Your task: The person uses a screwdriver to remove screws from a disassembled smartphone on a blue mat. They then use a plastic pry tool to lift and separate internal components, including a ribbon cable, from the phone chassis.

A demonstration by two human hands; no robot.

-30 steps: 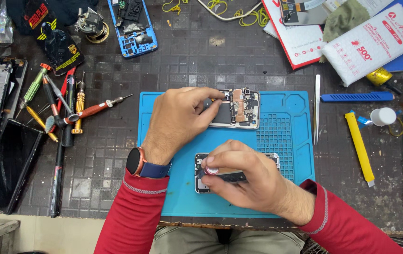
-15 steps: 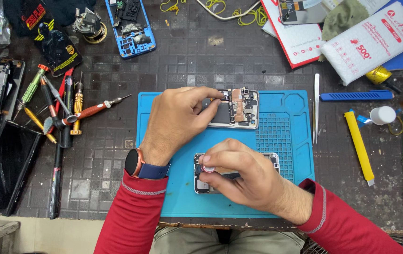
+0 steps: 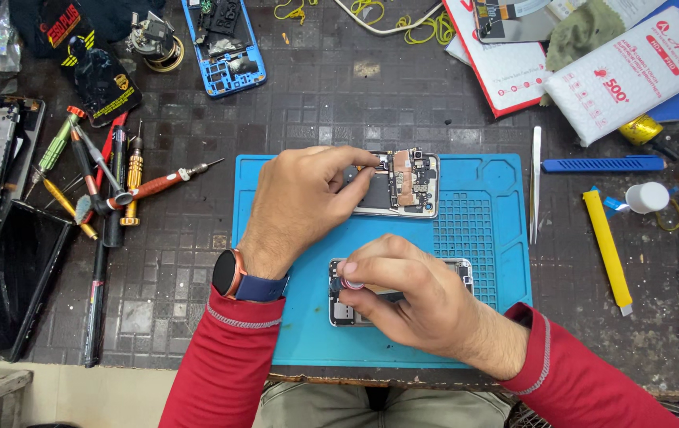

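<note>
Two opened phones lie on one blue work mat [image 3: 292, 349], and two hands work on them, one hand to each. The upper opened phone [image 3: 403, 184] sits near the mat's far edge, its back cover off, showing a dark plate, a strip of tan tape and small metal parts along its right end. The left hand [image 3: 304, 202] lies over its left half, fingers curled and thumb pressed along the near edge, holding it in place. The lower opened phone [image 3: 339, 305] lies nearer the person, mostly hidden under the right hand [image 3: 411, 305]; only its silver frame and pale corners show at the left and right. The right hand's fingers are pinched narrowly around a small dark tool [image 3: 353, 283] with a pinkish round tip, held against the phone's left end; what kind of tool it is cannot be told. To the left of the mat about six screwdrivers [image 3: 129, 190] lie in a loose bunch, with red, green, yellow and black handles. To the right lie one pair of metal tweezers [image 3: 535, 186], one blue pry bar [image 3: 602, 164] and one yellow pry bar [image 3: 607, 250]. One blue phone frame [image 3: 224, 47] rests at the far edge of the dark table.
</note>
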